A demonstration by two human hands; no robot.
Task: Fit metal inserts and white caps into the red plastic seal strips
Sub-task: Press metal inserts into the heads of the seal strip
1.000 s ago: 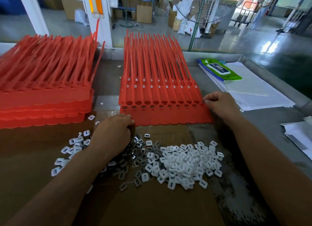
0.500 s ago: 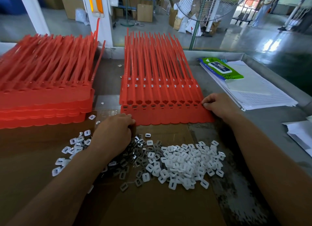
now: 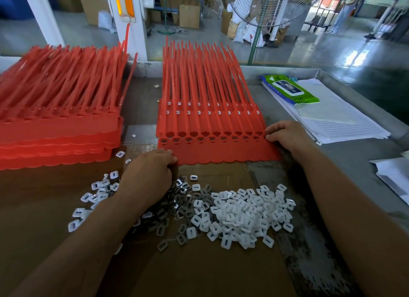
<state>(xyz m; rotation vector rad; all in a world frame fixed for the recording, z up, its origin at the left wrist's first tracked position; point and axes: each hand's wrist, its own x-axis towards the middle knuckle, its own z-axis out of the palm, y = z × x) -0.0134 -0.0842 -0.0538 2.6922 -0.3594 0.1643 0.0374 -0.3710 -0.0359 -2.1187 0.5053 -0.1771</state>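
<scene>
Our right hand point(image 3: 286, 137) pinches the right edge of the flat red plastic seal-strip sheet point(image 3: 221, 151) lying mid-surface. Our left hand point(image 3: 147, 175) curls its fingers among small grey metal inserts point(image 3: 184, 208); whether they hold any, we cannot tell.

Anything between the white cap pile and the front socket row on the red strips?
Nothing visible. Between the white caps and the socket row on the red strips lie only bare cardboard and the strips' flat ends. Left hand sits at the near-left corner, right hand holds the right edge.
</scene>
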